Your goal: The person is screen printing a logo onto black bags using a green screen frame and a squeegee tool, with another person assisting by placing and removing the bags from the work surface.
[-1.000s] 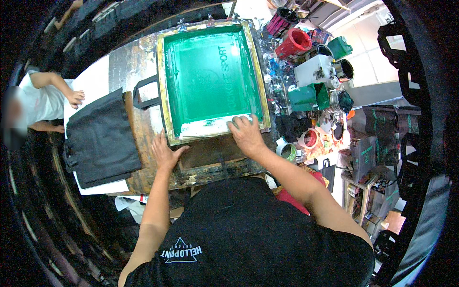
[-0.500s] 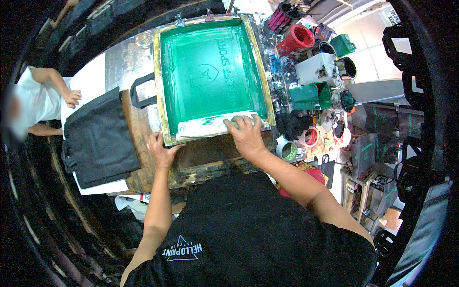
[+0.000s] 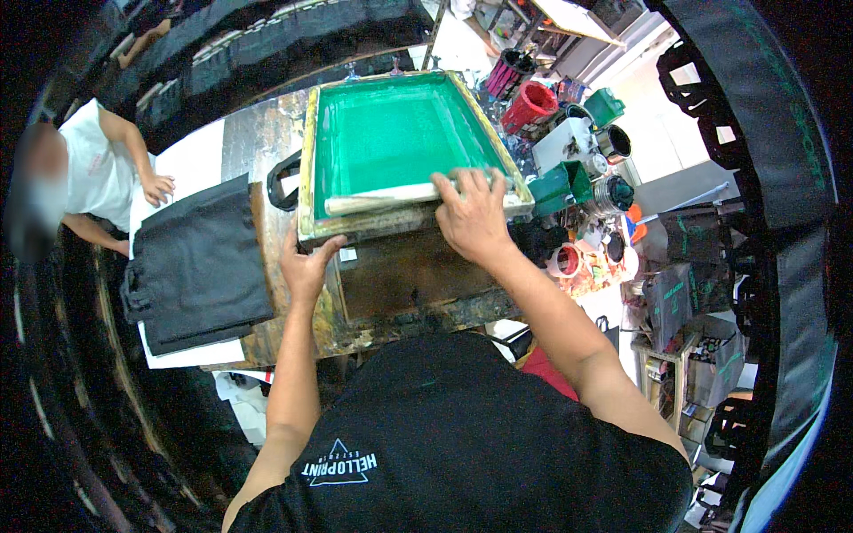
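Note:
A screen printing frame [image 3: 311,151] with yellowed edges and green ink over its mesh lies before me, its near edge seemingly raised off the board. Along its near inner side rests a squeegee [image 3: 382,199] with a pale, ink-smeared bar. My right hand [image 3: 475,213] is closed over the squeegee's right end, close to the frame's near edge. At the near left corner, my left hand [image 3: 306,266] grips the frame, thumb along the front and fingers on the left side. A black bag handle [image 3: 283,182] sticks out beside the frame; whatever lies underneath is hidden.
Black fabric bags [image 3: 200,266] lie stacked on white sheets at left, beside another person's hand [image 3: 157,189]. Clamps [image 3: 395,66] line the frame's far edge. Ink containers, including a red bucket [image 3: 531,107] and a green jug [image 3: 562,186], crowd the right.
The frame's near edge looks higher, baring more of the brown board. The design seen in the mesh no longer shows. My right hand and the squeegee have shifted slightly; the whole view has moved.

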A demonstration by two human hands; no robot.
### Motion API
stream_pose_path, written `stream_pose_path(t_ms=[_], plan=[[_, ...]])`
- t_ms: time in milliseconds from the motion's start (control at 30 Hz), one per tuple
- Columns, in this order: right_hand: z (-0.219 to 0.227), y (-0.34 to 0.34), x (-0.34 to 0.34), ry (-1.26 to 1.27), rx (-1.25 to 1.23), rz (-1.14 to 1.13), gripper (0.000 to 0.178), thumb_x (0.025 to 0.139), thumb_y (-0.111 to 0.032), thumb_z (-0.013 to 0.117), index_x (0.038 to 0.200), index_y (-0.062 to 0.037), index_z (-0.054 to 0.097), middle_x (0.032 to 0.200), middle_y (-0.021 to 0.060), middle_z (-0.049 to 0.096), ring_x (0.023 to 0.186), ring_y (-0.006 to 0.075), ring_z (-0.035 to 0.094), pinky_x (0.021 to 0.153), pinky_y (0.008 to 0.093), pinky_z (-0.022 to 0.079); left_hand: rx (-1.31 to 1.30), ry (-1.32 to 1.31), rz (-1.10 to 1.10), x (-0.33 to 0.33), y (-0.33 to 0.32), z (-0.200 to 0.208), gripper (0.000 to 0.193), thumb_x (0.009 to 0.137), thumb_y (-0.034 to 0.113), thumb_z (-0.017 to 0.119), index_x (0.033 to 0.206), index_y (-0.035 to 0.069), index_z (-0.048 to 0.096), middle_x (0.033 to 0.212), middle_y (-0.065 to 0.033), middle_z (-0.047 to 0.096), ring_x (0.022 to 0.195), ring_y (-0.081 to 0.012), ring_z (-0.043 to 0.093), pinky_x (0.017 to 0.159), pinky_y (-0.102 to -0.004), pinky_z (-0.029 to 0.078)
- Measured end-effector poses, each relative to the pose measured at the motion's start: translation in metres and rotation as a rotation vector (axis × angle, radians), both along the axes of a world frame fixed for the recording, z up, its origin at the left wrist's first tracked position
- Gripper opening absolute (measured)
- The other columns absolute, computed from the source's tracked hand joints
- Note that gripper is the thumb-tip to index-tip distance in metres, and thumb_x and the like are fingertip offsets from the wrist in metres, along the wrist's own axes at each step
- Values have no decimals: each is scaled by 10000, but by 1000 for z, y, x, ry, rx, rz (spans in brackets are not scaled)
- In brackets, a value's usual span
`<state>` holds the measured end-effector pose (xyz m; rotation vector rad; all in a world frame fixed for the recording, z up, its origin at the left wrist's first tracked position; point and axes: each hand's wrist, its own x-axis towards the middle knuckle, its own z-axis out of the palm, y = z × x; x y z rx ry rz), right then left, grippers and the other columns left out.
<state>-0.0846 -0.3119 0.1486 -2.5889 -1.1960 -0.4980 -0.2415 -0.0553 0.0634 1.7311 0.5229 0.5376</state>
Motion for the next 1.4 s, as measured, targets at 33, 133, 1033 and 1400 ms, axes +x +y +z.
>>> stream_pose_path(t_ms=[33,133,1033,1400], plan=[[7,5,8,-40,34,11,470,807,-183,674,1268,-132,599,1130,124,581,1118,319,543,1043,560,318,46,-118,25,8,-1,16,745,746,63,916,1389,-43,556,1143,-79,705,1034,-158,665,911,-308,542],[45,25,39,-156,83,12,463,812,-372,696,1200,-127,640,1074,130,598,1071,315,546,977,529,333,-41,-274,100,34,4,54,653,772,127,912,1325,-40,607,1090,-55,703,964,-137,651,842,-280,532],[169,104,177,-260,256,56,650,950,-667,523,863,-42,678,847,171,668,886,333,647,999,561,379,361,761,56,61,8,-118,796,745,207,854,1322,-121,414,1126,-361,642,1067,-500,639,937,-515,521],[169,101,179,-263,176,-25,702,965,-696,472,864,-34,680,863,195,672,892,319,657,1001,559,390,252,249,37,72,45,-48,342,914,91,696,1220,-54,647,1004,-163,744,854,-239,708,792,-387,574]])
